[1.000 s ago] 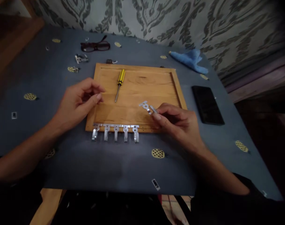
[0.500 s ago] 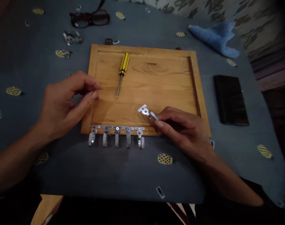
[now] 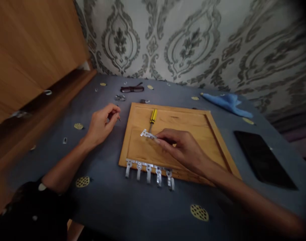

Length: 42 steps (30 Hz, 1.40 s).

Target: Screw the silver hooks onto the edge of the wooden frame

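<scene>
A wooden board (image 3: pixel 188 125) lies on a blue-grey tablecloth. Several metal hooks (image 3: pixel 149 172) are fixed in a row along its near edge. My right hand (image 3: pixel 183 147) is over the board's middle, its fingers pinched on a loose metal hook (image 3: pixel 147 134). A yellow-and-black screwdriver (image 3: pixel 152 117) lies on the board just beyond that hook. My left hand (image 3: pixel 101 124) hovers left of the board, fingers pinched on a small dark thing, perhaps a screw (image 3: pixel 119 117).
A black phone (image 3: pixel 263 159) lies right of the board. A blue cloth (image 3: pixel 227 102) sits at the back right, dark glasses (image 3: pixel 132 89) and loose metal parts (image 3: pixel 120 97) at the back. A wooden cabinet (image 3: pixel 29 57) stands on the left. A patterned wall rises behind.
My view has tilted up and shifted, showing the wall and cabinet. My right hand carried the loose hook toward the board's middle, near the screwdriver. My left hand stays pinched, left of the board.
</scene>
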Each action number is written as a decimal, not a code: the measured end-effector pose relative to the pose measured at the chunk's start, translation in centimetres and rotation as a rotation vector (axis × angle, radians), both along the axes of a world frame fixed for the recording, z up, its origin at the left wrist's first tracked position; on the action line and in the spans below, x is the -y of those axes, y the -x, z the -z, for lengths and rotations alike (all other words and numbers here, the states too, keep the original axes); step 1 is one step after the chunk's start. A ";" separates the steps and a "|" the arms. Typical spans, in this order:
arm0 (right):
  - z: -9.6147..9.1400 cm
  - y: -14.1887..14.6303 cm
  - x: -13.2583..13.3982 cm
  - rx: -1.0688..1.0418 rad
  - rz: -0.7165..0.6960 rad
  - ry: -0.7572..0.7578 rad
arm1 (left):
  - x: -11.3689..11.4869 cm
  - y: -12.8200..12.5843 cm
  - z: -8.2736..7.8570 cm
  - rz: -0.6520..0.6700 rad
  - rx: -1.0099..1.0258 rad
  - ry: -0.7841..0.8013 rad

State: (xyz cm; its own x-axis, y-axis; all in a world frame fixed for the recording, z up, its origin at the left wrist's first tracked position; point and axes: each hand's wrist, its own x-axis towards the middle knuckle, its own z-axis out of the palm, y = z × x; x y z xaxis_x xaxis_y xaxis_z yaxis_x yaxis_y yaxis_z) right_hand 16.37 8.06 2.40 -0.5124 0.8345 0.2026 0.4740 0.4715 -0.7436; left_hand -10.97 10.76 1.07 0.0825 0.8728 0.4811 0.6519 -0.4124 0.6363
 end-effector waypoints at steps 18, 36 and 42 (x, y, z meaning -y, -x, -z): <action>2.6 12.8 -5.6 0.197 -0.085 0.038 | -3.9 4.8 3.2 0.078 -0.280 0.182; -0.9 1.7 -0.5 -0.139 0.026 0.169 | -3.3 4.0 2.9 0.037 -0.523 0.169; 0.2 -1.4 2.7 -0.259 0.152 0.192 | -3.0 3.5 2.1 -0.029 -0.476 0.166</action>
